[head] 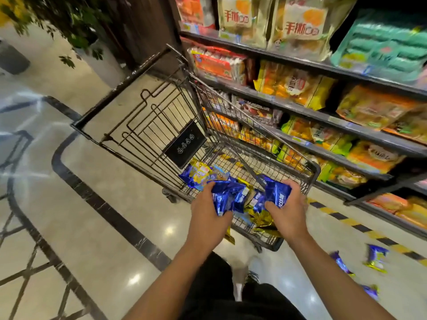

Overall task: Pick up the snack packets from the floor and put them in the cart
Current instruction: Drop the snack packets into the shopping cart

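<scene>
A dark wire shopping cart (315, 172) stands in front of me beside the snack shelves. My left hand (209, 211) grips a bunch of blue snack packets (227, 196) over the cart's near end. My right hand (287, 207) grips another blue packet (276, 192) above the basket. Blue and gold packets (198, 174) lie inside the cart. Three blue packets lie on the floor at the lower right: one (376, 257), a second (340, 263) and a third (370, 292).
Store shelves (300, 63) packed with orange, yellow and green snack bags run along the right. A yellow-black striped line (353, 224) marks the floor before them. A potted plant (101, 58) stands at the back left. Glossy tiled floor (104, 227) spreads to the left.
</scene>
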`<state>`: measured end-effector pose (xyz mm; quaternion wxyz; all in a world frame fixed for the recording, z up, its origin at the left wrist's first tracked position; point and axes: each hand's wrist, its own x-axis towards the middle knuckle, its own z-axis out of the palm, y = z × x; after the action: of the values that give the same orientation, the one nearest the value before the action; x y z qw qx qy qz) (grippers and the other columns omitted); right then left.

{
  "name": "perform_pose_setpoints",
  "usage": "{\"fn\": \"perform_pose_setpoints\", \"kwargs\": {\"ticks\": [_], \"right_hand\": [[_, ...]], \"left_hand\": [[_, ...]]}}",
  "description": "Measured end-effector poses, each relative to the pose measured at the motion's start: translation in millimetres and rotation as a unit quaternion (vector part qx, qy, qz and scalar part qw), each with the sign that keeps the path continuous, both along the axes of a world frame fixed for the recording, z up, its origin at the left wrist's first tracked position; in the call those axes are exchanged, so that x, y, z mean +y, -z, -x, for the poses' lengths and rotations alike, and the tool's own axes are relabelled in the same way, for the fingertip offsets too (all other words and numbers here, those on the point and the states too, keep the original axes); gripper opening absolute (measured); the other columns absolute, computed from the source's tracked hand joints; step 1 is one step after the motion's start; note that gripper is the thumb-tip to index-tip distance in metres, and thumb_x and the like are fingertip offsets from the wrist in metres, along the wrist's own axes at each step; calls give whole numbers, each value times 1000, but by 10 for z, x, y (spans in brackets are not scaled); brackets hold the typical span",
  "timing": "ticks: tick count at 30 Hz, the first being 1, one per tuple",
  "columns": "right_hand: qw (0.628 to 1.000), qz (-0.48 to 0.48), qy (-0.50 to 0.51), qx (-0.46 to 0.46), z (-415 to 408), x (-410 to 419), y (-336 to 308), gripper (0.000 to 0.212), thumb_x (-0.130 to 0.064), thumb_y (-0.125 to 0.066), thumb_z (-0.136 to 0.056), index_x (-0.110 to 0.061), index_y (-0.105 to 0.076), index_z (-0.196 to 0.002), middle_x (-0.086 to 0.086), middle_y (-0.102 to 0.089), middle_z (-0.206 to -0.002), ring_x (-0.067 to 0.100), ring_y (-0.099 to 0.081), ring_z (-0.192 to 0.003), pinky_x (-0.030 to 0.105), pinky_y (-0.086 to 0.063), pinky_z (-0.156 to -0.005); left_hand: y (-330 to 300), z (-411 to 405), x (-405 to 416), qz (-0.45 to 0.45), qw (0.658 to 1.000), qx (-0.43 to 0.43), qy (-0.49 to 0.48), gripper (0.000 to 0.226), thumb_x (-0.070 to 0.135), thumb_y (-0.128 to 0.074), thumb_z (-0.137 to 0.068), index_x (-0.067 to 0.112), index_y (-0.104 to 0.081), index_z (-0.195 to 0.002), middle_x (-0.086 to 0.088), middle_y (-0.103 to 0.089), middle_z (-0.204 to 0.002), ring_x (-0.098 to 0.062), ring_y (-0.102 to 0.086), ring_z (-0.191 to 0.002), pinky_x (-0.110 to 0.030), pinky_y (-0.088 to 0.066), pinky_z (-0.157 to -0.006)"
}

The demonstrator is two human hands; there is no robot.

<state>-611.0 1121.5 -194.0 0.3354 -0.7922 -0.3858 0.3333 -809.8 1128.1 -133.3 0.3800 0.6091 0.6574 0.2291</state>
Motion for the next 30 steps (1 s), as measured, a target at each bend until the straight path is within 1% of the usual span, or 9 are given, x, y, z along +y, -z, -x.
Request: {"fn": "perform_pose_setpoints", "kwargs": {"ticks": [4,10,14,16,18,20,24,27,30], "right_hand": [[999,26,29,-26,-95,193,178,77,-24,-81,-68,-27,-42,-134,7,-51,-127,30,-46,-116,36,-34,-90],[993,74,90,-16,-141,369,351,79,-28,-77,-71,-31,-35,-139,8,-47,-129,30,-38,-120,36,-36,-94],[988,104,114,-7,-36,503,535,78,-29,-77,-74,-32,-33,-139,9,-45,-123,30,-39,-119,39,-42,-97],[988,99,115,-4,8,578,640,74,-25,-74,-77,-30,-34,-139,7,-41,-120,30,-43,-118,37,-42,-99],[988,106,109,-14,18,638,788,71,-17,-72,-81,-25,-35,-142,3,-37,-118,27,-45,-116,30,-40,-98],[983,141,112,-25,19,674,961,70,-14,-69,-86,-21,-33,-146,9,-38,-126,22,-45,-112,22,-35,-90],[968,217,121,-34,6,710,1375,69,-13,-66,-88,-22,-30,-146,15,-36,-131,31,-46,-115,32,-43,-90],[958,249,134,-40,20,728,1654,73,-13,-67,-87,-18,-28,-149,16,-37,-130,24,-44,-105,28,-39,-90],[944,289,153,-51,31,759,1883,73,-13,-66,-88,-21,-26,-149,17,-37,-132,30,-44,-116,38,-44,-97]], "left_hand": [[284,-121,403,48,998,23,38,78,29,-71,-69,36,-37,-139,6,-57,-123,-25,-52,-115,-47,-45,-101],[748,-362,988,54,988,51,135,73,22,-78,-69,18,-46,-136,3,-52,-118,-18,-45,-112,-27,-32,-97],[1048,-487,1286,85,977,60,185,79,40,-67,-67,21,-41,-138,-3,-50,-123,-28,-45,-121,-47,-38,-107],[1211,-521,1392,96,973,62,199,82,40,-71,-71,19,-38,-144,-7,-45,-130,-28,-39,-124,-35,-27,-114],[1385,-559,1470,109,968,74,212,82,27,-76,-78,16,-34,-149,-11,-39,-137,-24,-34,-127,-18,-19,-105],[1552,-590,1514,114,963,92,227,83,25,-76,-82,17,-31,-151,-12,-34,-141,-25,-29,-132,-25,-24,-107],[2002,-721,1553,131,956,115,236,87,27,-77,-81,17,-27,-152,-13,-36,-138,-30,-40,-126,-41,-40,-108],[2327,-809,1502,132,949,143,249,88,31,-77,-82,14,-27,-152,-15,-34,-143,-31,-37,-128,-42,-39,-107],[2572,-865,1453,137,938,167,271,87,34,-73,-86,17,-21,-154,-13,-27,-148,-29,-34,-129,-41,-36,-107]]}}
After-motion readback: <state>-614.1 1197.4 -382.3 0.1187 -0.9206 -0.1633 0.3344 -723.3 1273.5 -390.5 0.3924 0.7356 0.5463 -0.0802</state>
